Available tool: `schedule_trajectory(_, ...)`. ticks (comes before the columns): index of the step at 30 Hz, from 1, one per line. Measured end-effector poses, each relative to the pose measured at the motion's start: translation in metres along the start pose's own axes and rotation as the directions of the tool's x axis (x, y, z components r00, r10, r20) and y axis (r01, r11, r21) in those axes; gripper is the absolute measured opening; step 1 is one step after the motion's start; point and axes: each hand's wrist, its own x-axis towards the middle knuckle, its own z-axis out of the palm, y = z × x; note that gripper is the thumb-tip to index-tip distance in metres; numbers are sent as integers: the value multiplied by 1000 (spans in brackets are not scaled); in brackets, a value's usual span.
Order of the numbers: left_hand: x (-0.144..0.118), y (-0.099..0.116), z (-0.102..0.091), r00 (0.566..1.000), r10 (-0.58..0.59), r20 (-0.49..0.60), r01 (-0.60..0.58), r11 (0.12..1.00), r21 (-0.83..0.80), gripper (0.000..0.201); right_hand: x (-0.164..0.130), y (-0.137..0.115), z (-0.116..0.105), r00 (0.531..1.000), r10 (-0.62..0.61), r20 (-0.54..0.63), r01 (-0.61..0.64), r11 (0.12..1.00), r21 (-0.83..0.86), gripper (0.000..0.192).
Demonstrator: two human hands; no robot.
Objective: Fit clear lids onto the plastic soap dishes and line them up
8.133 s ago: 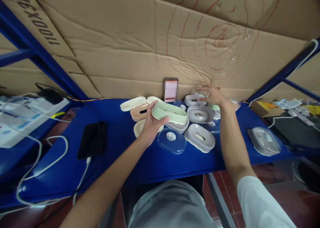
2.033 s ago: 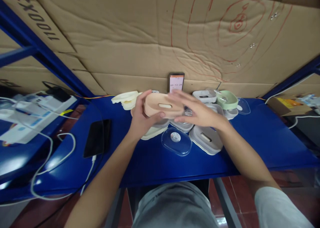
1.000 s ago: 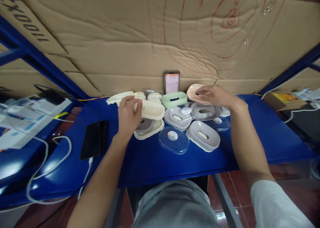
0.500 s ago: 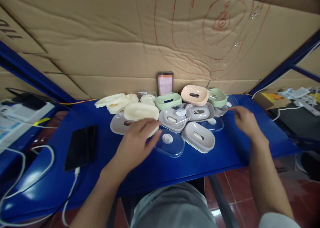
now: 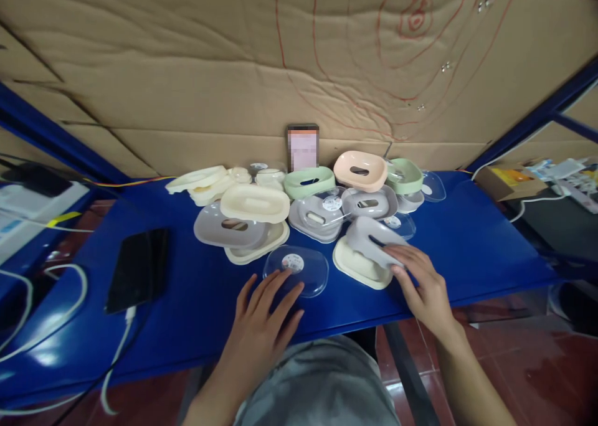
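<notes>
My right hand (image 5: 423, 286) pinches the near edge of a grey slotted soap dish tray (image 5: 369, 236). That tray is tilted up above a cream soap dish base (image 5: 355, 265) lying on the blue table. My left hand (image 5: 268, 307) is open with fingers spread, its fingertips at the near edge of a clear lid (image 5: 311, 279) with a round label; whether they press on it I cannot tell. To the lid's upper left, another grey slotted tray (image 5: 210, 227) rests partly on a cream base (image 5: 252, 255), with a cream dish (image 5: 255, 202) overlapping it.
Behind are green trays (image 5: 308, 182), a peach tray (image 5: 359, 170), more grey trays and clear lids, and a stack of cream bases (image 5: 199, 180). A phone (image 5: 303, 149) leans on the cardboard wall. On the left a black phone (image 5: 136, 270) lies with a white cable.
My right hand has come in from the right and lifted the grey tray off the cream base. My left hand has drawn back from the cream dish toward the clear lid.
</notes>
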Motion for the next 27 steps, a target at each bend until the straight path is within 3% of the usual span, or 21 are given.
schedule_trajectory(3,1,3,0,1000,6,-30,-6,1000,-3,35,-8,19,-23,982,67,-178,-91,987,-129,29)
schedule_trajectory(6,-2,4,-1,998,-9,-60,8,1000,-4,35,-24,57,-39,936,147,-319,-257,907,-335,32)
schedule_trajectory(9,-10,2,-3,992,-36,-120,37,999,2,35,-38,96,-41,918,204,-339,-351,816,-459,39)
schedule_trajectory(12,-18,-2,-4,985,-59,-162,62,998,16,36,-41,107,-34,929,202,-310,-340,796,-500,42)
schedule_trajectory(14,-22,-5,-5,984,-94,-150,99,995,26,39,-37,92,-25,949,170,-265,-281,838,-468,43)
schedule_trajectory(17,-25,-9,-6,978,-174,-115,177,984,18,48,-26,45,-5,997,56,-55,-70,949,-308,42)
schedule_trajectory(21,-33,-13,-8,977,-193,-91,191,981,-37,56,-12,-14,26,966,-102,238,136,982,-129,46)
schedule_trajectory(23,-37,-17,-9,980,-179,-86,175,983,-53,60,-8,-25,35,945,-122,304,154,984,-85,50)
schedule_trajectory(27,-47,-29,-17,986,-154,-64,150,987,-52,62,-6,-23,34,938,-134,319,152,988,-32,57)
